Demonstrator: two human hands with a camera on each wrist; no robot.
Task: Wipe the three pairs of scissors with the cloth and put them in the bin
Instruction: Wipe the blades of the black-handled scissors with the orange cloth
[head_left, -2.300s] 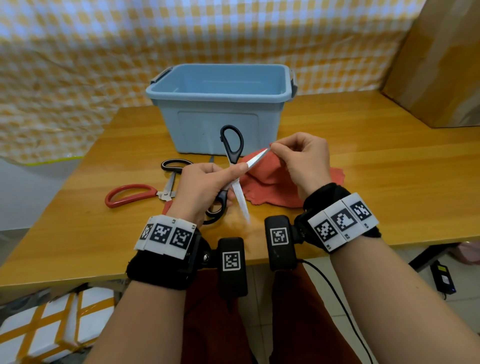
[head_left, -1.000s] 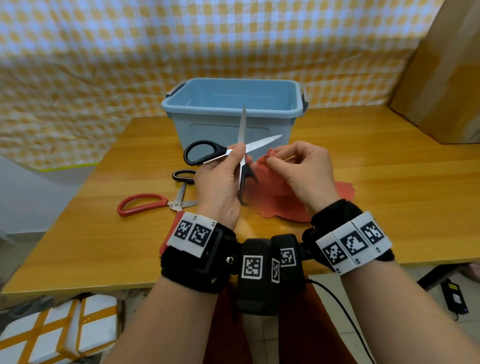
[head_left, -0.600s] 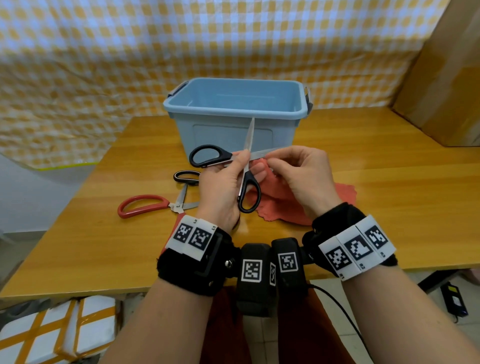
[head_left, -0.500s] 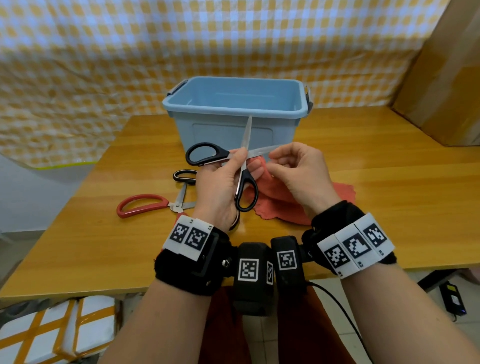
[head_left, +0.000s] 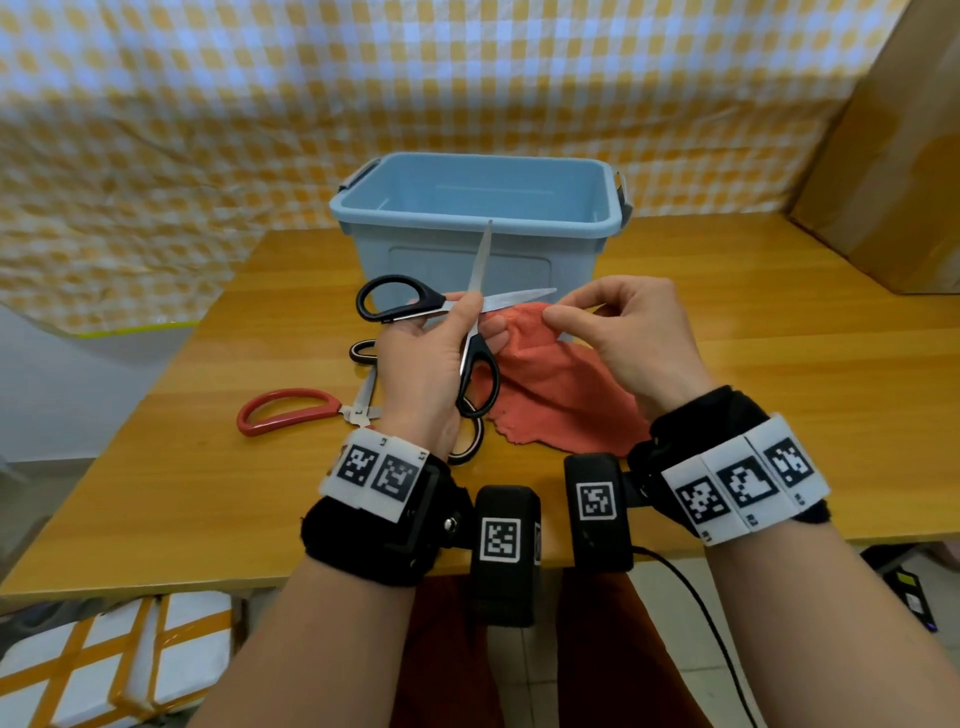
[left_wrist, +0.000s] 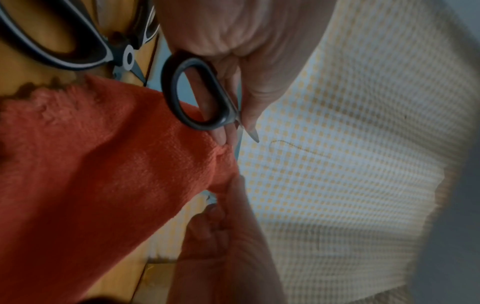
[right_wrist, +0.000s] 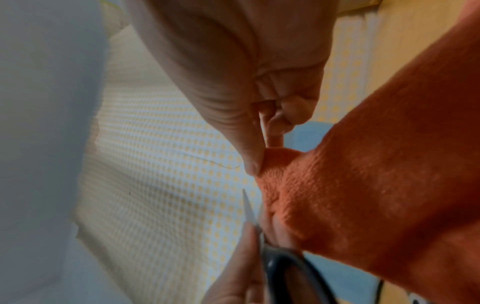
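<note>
My left hand (head_left: 441, 348) grips black-handled scissors (head_left: 400, 304) at the pivot, blades spread wide, one pointing up, one to the right. In the left wrist view one handle loop of the black-handled scissors (left_wrist: 197, 94) shows by my fingers. My right hand (head_left: 618, 332) pinches a fold of the orange-red cloth (head_left: 556, 384) just right of the horizontal blade; the cloth (right_wrist: 363, 185) hangs from thumb and finger. Red-handled scissors (head_left: 285, 410) and black-and-white-handled scissors (head_left: 363, 353) lie on the table to the left, partly behind my left hand. The blue bin (head_left: 483, 208) stands behind.
The wooden table (head_left: 779, 364) stretches right of the cloth. A cardboard box (head_left: 893, 156) stands at the far right. A yellow checked curtain (head_left: 208, 104) hangs behind the bin. The table's near edge runs just under my wrists.
The scissors turned in my left hand from blades-down to blades-up and opened wider. My right hand slid off the horizontal blade to the right, still pinching the cloth.
</note>
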